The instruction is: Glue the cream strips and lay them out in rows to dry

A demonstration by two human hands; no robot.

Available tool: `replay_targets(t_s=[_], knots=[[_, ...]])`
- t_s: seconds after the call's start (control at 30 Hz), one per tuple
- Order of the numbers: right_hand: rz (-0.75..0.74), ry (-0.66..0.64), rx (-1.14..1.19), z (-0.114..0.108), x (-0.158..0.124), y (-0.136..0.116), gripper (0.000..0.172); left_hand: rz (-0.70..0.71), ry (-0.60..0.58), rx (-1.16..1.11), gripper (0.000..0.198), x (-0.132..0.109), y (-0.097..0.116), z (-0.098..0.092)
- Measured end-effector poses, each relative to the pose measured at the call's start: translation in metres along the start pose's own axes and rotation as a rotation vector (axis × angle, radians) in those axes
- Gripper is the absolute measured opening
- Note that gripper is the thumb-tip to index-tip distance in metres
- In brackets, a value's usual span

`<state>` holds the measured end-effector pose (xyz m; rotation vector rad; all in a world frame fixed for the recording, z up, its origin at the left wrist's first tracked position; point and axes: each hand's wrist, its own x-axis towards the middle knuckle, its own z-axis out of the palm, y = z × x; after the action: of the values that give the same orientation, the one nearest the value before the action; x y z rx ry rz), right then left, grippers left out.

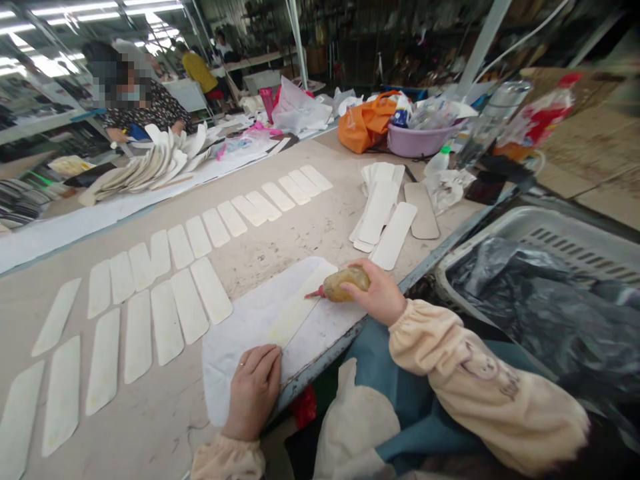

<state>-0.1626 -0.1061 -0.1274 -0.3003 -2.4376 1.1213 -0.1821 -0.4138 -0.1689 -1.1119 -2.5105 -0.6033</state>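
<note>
My right hand (377,290) is closed around a squeeze bottle (347,283) of yellowish glue-like liquid, held tilted with its red nozzle pointing left. The nozzle tip is over a cream strip with rounded ends (300,312), at or just above its surface; contact I cannot tell. Yellowish smears show on the strip's near part. Beneath it lies a white sheet (225,353) at the table's edge. My left hand (255,387), with a ring on one finger, rests at the strip's near end, fingers lying down together. Rows of similar strips (165,322) cover the table's left side.
Loosely stacked strips (383,207) lie beyond my right hand. An orange bag (367,123), a purple basin (423,140) and bottles stand farther back. A grey plastic crate (550,223) with black plastic is at right. Across the table, a person (145,100) handles piled pieces (155,160).
</note>
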Motion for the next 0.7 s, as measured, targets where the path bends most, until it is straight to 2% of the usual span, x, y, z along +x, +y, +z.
replay_targets(t_s=[0.13,0.3,0.57,0.7], knots=[[0.061,0.138,-0.099,-0.021,0.013,0.021,0.039,0.007,0.009,0.004,0.016,-0.002,-0.002,0.002],[0.083,0.244,-0.128,-0.034,0.023,0.028,0.041,0.015,0.009,0.017,0.015,-0.004,-0.005,0.004],[0.126,0.199,-0.066,-0.021,0.034,0.03,0.04,0.026,0.03,0.059,0.014,-0.002,-0.003,0.001],[0.174,0.212,-0.076,-0.024,0.028,0.036,0.044,0.046,0.023,0.055,0.014,0.0,-0.004,0.0]])
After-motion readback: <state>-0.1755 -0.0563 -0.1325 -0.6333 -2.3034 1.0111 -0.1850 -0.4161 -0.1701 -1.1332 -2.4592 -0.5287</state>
